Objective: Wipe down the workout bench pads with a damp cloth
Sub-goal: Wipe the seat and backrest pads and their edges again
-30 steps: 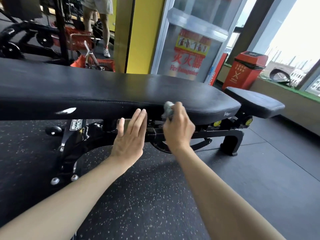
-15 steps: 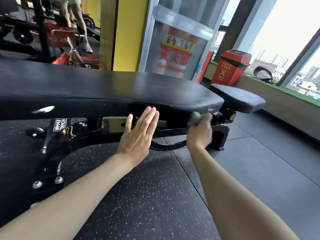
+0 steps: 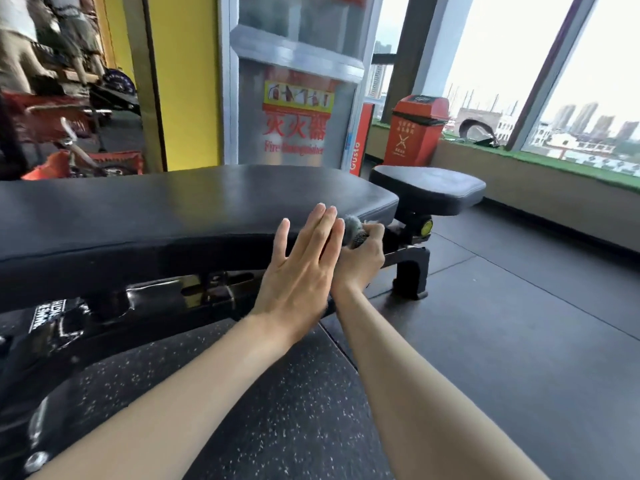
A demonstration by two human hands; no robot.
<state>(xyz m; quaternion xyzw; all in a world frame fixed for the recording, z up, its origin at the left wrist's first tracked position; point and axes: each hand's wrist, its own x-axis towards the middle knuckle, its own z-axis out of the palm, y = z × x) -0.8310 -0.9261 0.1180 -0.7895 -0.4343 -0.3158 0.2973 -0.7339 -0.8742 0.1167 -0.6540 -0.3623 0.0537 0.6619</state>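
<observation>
Bright daylight thru window [image 3: 519,64] at right — blown out; bg blurry, wide-angle edge warp.

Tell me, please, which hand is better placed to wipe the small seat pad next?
Right, probably. The right hand grips the cloth at the end of the long pad, beside the seat pad; the left hand is flat and holds nothing.

A single wide-angle view from the person's head looks forward and down, close beside the long pad [image 3: 194,202] and just above its top. It faces across the pad toward the fire-extinguisher cabinet [image 3: 294,109], with the windows [image 3: 512,71] at the right.
</observation>
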